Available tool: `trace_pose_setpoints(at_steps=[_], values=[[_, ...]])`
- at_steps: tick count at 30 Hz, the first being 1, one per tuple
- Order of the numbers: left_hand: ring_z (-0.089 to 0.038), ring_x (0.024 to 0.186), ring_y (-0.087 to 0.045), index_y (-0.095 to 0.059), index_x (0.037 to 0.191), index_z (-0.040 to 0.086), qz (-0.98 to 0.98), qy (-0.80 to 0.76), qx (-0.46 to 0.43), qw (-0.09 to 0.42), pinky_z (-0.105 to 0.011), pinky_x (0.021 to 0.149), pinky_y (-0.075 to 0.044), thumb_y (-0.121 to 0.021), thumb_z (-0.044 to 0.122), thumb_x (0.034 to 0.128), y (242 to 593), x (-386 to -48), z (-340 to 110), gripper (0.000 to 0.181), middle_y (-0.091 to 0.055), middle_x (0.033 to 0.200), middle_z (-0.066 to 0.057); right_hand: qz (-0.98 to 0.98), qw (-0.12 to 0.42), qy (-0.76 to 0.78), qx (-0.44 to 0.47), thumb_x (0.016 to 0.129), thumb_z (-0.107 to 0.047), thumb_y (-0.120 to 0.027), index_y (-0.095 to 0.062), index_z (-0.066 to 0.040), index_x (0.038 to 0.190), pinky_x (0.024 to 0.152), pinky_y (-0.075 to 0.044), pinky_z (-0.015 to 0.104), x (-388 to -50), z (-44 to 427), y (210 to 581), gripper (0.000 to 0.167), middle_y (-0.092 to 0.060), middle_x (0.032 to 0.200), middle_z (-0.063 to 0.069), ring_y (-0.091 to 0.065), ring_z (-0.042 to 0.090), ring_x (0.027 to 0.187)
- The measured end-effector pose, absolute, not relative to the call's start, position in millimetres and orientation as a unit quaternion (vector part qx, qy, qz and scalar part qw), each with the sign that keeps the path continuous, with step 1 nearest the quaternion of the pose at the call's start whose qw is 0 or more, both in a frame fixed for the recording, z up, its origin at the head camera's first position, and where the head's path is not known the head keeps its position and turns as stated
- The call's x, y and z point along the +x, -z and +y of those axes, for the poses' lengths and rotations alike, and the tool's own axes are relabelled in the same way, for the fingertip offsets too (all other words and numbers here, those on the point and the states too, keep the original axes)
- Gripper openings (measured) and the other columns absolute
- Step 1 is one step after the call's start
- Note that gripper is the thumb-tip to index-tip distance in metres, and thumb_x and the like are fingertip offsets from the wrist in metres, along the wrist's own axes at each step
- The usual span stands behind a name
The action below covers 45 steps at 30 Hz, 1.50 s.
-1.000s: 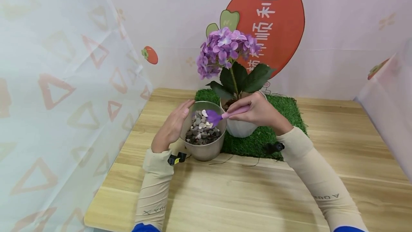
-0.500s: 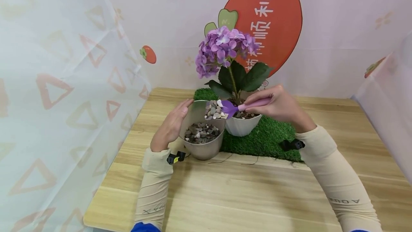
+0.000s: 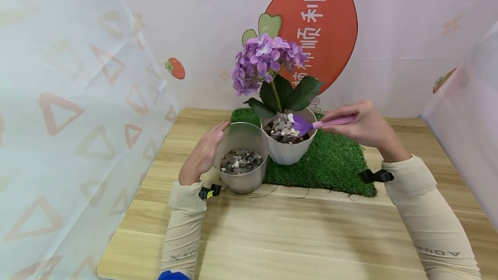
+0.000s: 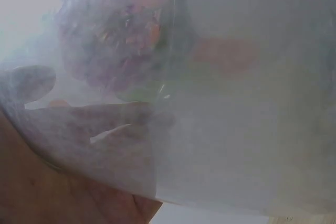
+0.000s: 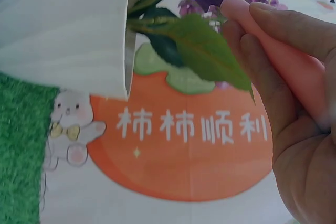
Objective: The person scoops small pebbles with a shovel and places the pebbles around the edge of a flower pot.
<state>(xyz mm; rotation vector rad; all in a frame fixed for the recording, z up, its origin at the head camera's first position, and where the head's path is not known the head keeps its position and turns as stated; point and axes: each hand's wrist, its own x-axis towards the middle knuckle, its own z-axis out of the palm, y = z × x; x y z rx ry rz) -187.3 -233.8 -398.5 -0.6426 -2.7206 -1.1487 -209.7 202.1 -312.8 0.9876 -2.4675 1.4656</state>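
The right hand [image 3: 365, 125] pinches the pink handle [image 3: 338, 120] of a small purple shovel [image 3: 301, 125]. Pebbles [image 3: 283, 125] lie on its blade, over the white pot [image 3: 288, 152] with brown soil and a purple flower [image 3: 264, 55]. In the right wrist view, fingers and thumb wrap the pink handle [image 5: 283, 51] beside the pot [image 5: 68, 30]. The left hand [image 3: 202, 154] rests with extended fingers against the left side of a translucent bucket [image 3: 245, 182] holding grey pebbles [image 3: 240, 161]. The left wrist view looks hazily through the bucket wall [image 4: 226, 145].
Green artificial turf [image 3: 330, 172] lies under the flower pot on the wooden table [image 3: 295, 237]. The bucket stands just left of the pot. Behind is a printed cloth backdrop [image 3: 210, 33], with another patterned sheet [image 3: 78, 120] along the left.
The right hand has moved right, carrying the loaded shovel from the bucket to above the pot. The left hand has stayed against the bucket. The head view has shifted slightly.
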Motion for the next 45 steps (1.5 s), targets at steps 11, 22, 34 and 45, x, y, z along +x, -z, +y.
trace_pose_setpoints(at_steps=[11,22,34,45], values=[[-0.036,0.163,-0.025,-0.034,0.165,0.008,-0.898,0.379,-0.213,0.062,-0.057,0.135,-0.018,-0.010,0.043,0.1145,397,-186,-234,0.066,-0.030,0.174,-0.012,-0.845,0.085,-0.453,0.272,0.085,0.000,-0.086,-0.085,-0.006,0.099,0.070,-0.063,0.017,-207,228,321,0.016,-0.083,0.094,0.012,-0.080,0.007,0.079],[-0.034,0.163,-0.026,-0.033,0.166,0.013,-0.896,0.384,-0.212,0.060,-0.054,0.135,-0.019,-0.011,0.043,0.1149,399,-185,-234,0.064,-0.031,0.174,-0.010,-0.898,0.066,-0.376,0.217,0.086,-0.014,-0.089,-0.085,-0.008,0.097,0.063,-0.060,0.013,-217,234,313,0.013,-0.083,0.090,0.014,-0.074,-0.007,0.070],[-0.035,0.162,-0.027,-0.034,0.166,0.012,-0.890,0.398,-0.215,0.061,-0.054,0.135,-0.020,-0.012,0.044,0.1147,399,-186,-233,0.064,-0.031,0.174,-0.011,-0.925,0.086,-0.279,0.244,0.086,-0.016,-0.089,-0.086,-0.014,0.088,0.057,-0.054,0.013,-227,226,292,0.005,-0.082,0.084,0.005,-0.071,-0.004,0.064],[-0.034,0.163,-0.025,-0.034,0.166,0.013,-0.892,0.397,-0.211,0.054,-0.055,0.135,-0.019,-0.011,0.043,0.1147,398,-186,-234,0.064,-0.030,0.175,-0.010,-0.916,0.149,-0.178,0.328,0.086,-0.010,-0.086,-0.086,-0.008,0.088,0.058,-0.059,0.024,-239,205,278,0.003,-0.082,0.079,0.005,-0.077,0.017,0.064]])
